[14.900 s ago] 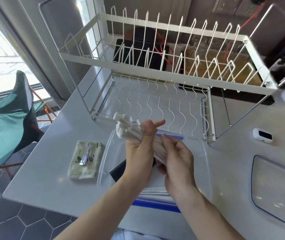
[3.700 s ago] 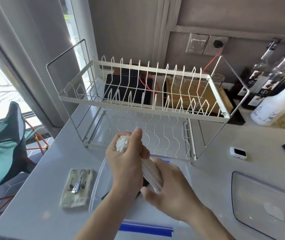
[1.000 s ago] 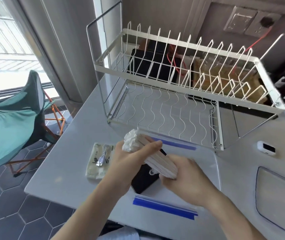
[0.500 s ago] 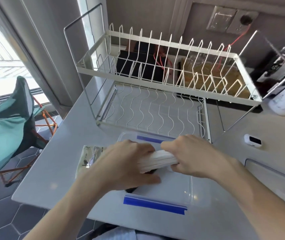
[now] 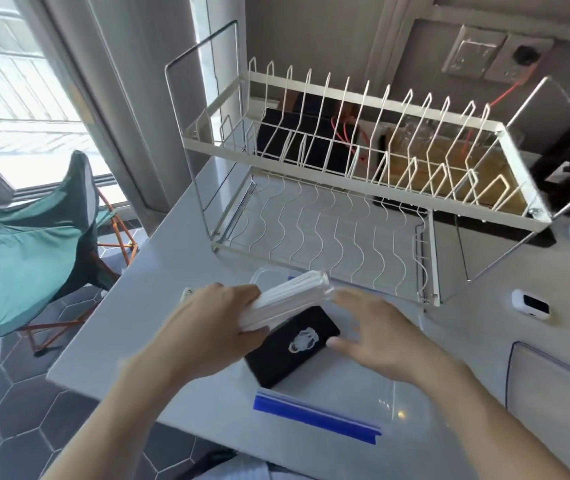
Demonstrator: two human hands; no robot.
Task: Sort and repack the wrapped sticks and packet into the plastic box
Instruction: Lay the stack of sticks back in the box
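My left hand (image 5: 207,327) grips a bundle of white wrapped sticks (image 5: 290,296) by one end, holding it low over the clear plastic box (image 5: 401,400) with blue clip edges. A black packet (image 5: 292,344) with a white logo lies flat inside the box, under the bundle. My right hand (image 5: 377,334) hovers over the box with fingers spread, just off the bundle's far end, its thumb near the black packet. The pale packet with a cable lies left of the box, almost wholly hidden behind my left hand.
A white wire dish rack (image 5: 345,188) stands right behind the box. A small white device (image 5: 530,303) lies on the counter to the right, with a clear lid (image 5: 553,403) in front of it. The counter's edge and a teal folding chair (image 5: 34,244) are at left.
My right hand has let go of the sticks' end and opened. The bundle has tilted up at its far end, uncovering the black packet in the box.
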